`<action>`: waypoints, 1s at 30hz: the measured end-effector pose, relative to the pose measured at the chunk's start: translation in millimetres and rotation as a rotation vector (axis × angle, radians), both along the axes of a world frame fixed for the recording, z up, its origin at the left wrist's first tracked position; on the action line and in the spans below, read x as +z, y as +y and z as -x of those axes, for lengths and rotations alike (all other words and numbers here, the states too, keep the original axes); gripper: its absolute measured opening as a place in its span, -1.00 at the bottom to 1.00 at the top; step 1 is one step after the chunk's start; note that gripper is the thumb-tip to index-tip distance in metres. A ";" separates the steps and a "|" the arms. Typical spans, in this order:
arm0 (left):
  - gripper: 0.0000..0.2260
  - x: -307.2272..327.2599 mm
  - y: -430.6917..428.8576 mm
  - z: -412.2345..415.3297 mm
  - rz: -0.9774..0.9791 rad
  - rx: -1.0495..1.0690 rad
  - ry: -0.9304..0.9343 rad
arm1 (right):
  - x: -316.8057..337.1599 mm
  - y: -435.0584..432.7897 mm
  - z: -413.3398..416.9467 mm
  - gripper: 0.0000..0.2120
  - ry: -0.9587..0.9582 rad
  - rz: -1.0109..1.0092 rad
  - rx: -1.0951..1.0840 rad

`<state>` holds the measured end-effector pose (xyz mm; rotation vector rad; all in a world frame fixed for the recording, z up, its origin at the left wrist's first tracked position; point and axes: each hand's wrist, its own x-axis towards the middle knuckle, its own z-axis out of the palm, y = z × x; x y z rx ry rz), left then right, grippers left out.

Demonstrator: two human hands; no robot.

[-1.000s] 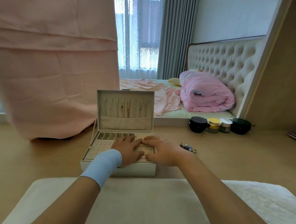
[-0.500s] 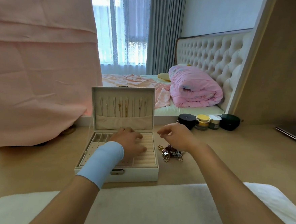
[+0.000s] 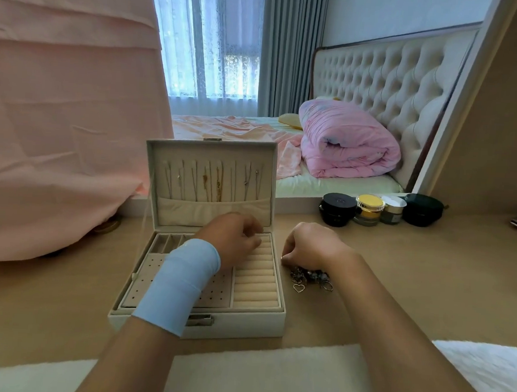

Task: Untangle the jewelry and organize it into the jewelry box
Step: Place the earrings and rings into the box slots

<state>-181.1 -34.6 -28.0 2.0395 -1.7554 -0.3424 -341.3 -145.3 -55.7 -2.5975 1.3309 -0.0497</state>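
Head view, right hand (image 3: 307, 248) pinching tangled metal jewelry (image 3: 311, 279), left hand (image 3: 235, 240) curled over padded jewelry box (image 3: 242, 320), grasp unclear

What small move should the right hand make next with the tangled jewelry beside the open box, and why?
Probably the right hand should pinch one piece, perhaps the heart charm at the pile's edge, and lift it slowly. The tangled jewelry lies on the table right of the open jewelry box, and the hand's fingers curl just above it.
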 end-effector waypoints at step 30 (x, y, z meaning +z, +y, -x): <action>-0.84 6.4 19.0 -36.2 -0.069 -0.109 0.421 | 43.2 42.6 -9.9 -0.96 -0.502 -0.490 0.194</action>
